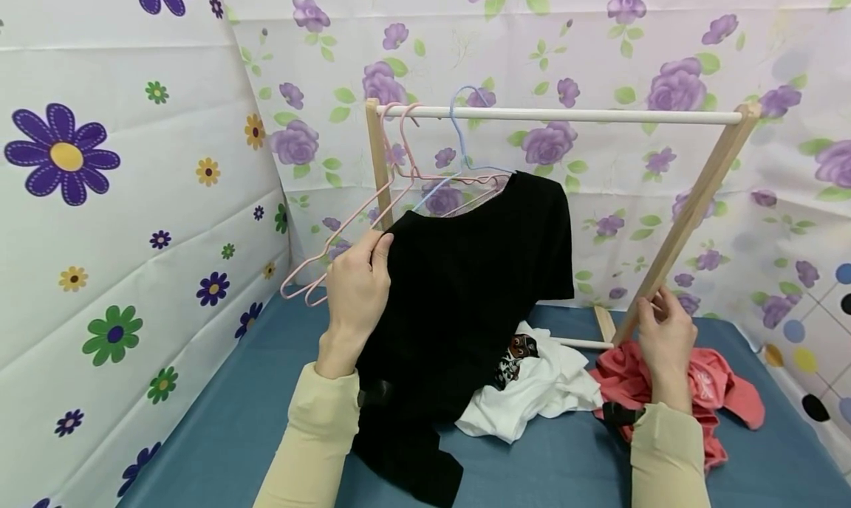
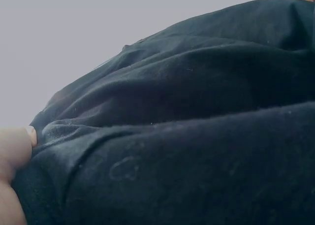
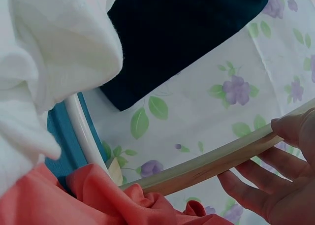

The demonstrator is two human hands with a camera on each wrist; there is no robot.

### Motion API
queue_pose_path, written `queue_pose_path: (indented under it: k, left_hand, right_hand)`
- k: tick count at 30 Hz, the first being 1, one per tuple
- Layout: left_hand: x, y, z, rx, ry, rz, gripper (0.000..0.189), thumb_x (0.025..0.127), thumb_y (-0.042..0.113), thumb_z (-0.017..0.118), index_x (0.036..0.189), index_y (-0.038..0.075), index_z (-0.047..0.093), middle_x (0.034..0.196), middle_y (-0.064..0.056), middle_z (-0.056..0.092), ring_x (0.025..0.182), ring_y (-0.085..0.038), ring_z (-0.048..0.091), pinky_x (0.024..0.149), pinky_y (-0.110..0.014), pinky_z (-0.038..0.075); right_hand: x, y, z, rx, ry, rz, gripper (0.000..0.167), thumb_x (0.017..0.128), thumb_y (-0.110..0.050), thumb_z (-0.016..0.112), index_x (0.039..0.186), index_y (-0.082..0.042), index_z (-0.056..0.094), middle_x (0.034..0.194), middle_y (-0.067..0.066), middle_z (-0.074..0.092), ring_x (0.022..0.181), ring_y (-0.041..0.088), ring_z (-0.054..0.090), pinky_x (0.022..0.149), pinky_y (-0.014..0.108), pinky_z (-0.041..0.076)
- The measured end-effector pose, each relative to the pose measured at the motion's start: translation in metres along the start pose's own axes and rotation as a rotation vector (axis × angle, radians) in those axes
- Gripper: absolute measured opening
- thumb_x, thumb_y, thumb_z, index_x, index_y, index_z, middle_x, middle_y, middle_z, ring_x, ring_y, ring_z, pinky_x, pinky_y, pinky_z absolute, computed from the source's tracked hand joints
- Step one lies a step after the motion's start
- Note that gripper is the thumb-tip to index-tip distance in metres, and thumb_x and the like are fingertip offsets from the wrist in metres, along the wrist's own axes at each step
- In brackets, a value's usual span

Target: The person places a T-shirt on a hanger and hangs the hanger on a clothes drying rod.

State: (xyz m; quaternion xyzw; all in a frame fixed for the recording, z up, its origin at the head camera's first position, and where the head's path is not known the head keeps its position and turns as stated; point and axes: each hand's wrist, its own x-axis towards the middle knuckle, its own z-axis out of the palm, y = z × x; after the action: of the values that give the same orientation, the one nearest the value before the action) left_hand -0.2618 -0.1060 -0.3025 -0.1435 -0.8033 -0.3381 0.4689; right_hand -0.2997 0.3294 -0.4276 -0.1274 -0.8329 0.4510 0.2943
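A black T-shirt [image 1: 465, 272] hangs by a blue hanger [image 1: 459, 135] whose hook is over the rack's white rail [image 1: 565, 114]. My left hand [image 1: 359, 286] pinches the shirt at its near shoulder, thumb on top; in the left wrist view dark folds of the shirt [image 2: 172, 136] fill most of the picture. My right hand [image 1: 667, 334] grips the rack's right wooden post [image 1: 691, 213] low down, with thumb and fingers on opposite sides of the post [image 3: 211, 168] in the right wrist view.
Two pink hangers [image 1: 346, 231] hang at the rail's left end, beside the black shirt. A crumpled white garment [image 1: 532, 390] with a dark print and a coral-red garment [image 1: 725, 382] lie on the blue tabletop [image 1: 532, 464]. Flowered sheets [image 1: 465, 50] stand behind and at the left.
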Motion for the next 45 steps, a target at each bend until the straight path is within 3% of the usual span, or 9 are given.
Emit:
queue_pose_path:
  k: [14, 21, 25, 29, 33, 36, 40, 45]
  left_hand:
    - [-0.029, 0.005, 0.014, -0.002, -0.052, -0.047, 0.033, 0.104, 0.033, 0.049, 0.085, 0.01, 0.062, 0.055, 0.004, 0.036, 0.043, -0.013, 0.033, 0.042, -0.032, 0.027]
    - [-0.03, 0.006, 0.008, 0.017, -0.091, -0.057, 0.033, 0.105, 0.034, 0.047, 0.088, 0.012, 0.064, 0.056, 0.004, 0.041, 0.046, -0.015, 0.038, 0.043, -0.034, 0.03]
    - [-0.029, 0.005, -0.001, 0.048, -0.132, -0.042, 0.031, 0.104, 0.036, 0.049, 0.096, 0.014, 0.069, 0.066, 0.002, 0.055, 0.051, -0.015, 0.046, 0.047, -0.034, 0.037]
    - [-0.025, 0.004, -0.014, 0.062, -0.162, -0.004, 0.031, 0.102, 0.038, 0.052, 0.102, 0.013, 0.07, 0.081, 0.001, 0.064, 0.062, -0.013, 0.053, 0.051, -0.033, 0.042]
    - [-0.016, 0.003, -0.025, 0.08, -0.186, 0.038, 0.034, 0.103, 0.041, 0.048, 0.099, 0.014, 0.069, 0.077, 0.002, 0.058, 0.064, -0.015, 0.051, 0.051, -0.034, 0.04]
    - [-0.007, 0.0, -0.032, 0.105, -0.192, 0.053, 0.039, 0.105, 0.041, 0.043, 0.099, 0.013, 0.069, 0.082, 0.0, 0.06, 0.073, -0.019, 0.055, 0.057, -0.038, 0.044]
    - [0.009, -0.009, -0.038, 0.132, -0.212, 0.054, 0.042, 0.106, 0.04, 0.038, 0.102, 0.01, 0.067, 0.093, -0.006, 0.062, 0.084, -0.026, 0.057, 0.065, -0.043, 0.047]
    - [0.024, -0.021, -0.042, 0.167, -0.283, 0.009, 0.047, 0.106, 0.045, 0.034, 0.106, 0.008, 0.064, 0.095, -0.009, 0.058, 0.083, -0.028, 0.055, 0.067, -0.047, 0.046]
  right_hand:
    - [0.0, 0.002, 0.001, 0.0, -0.005, 0.013, 0.05, 0.102, -0.039, 0.047, 0.15, -0.025, 0.042, 0.138, 0.014, 0.054, 0.12, 0.032, 0.057, 0.092, 0.054, 0.046]
    - [0.001, 0.001, 0.001, 0.008, -0.006, 0.034, 0.049, 0.102, -0.038, 0.048, 0.149, -0.027, 0.042, 0.14, 0.011, 0.053, 0.121, 0.03, 0.056, 0.094, 0.053, 0.045]
    - [0.0, 0.0, 0.001, 0.005, -0.006, 0.045, 0.049, 0.102, -0.036, 0.048, 0.149, -0.027, 0.042, 0.14, 0.01, 0.053, 0.122, 0.03, 0.055, 0.094, 0.054, 0.045]
    - [0.0, 0.0, 0.001, 0.002, -0.004, 0.043, 0.048, 0.102, -0.035, 0.048, 0.149, -0.027, 0.042, 0.14, 0.009, 0.053, 0.122, 0.03, 0.055, 0.094, 0.053, 0.044]
    - [0.0, 0.0, 0.001, -0.001, 0.004, 0.038, 0.048, 0.102, -0.035, 0.048, 0.149, -0.026, 0.042, 0.139, 0.011, 0.053, 0.122, 0.03, 0.056, 0.094, 0.053, 0.045]
    - [0.0, 0.001, 0.001, -0.004, 0.009, 0.035, 0.048, 0.102, -0.035, 0.048, 0.15, -0.025, 0.042, 0.139, 0.012, 0.054, 0.121, 0.031, 0.056, 0.093, 0.053, 0.045]
    - [0.0, 0.001, 0.002, -0.003, 0.003, 0.04, 0.049, 0.103, -0.034, 0.047, 0.15, -0.026, 0.041, 0.14, 0.011, 0.053, 0.122, 0.031, 0.055, 0.094, 0.053, 0.045]
    - [0.0, 0.002, 0.003, -0.001, 0.006, 0.028, 0.049, 0.103, -0.034, 0.047, 0.15, -0.026, 0.04, 0.139, 0.012, 0.053, 0.121, 0.032, 0.055, 0.093, 0.053, 0.045]
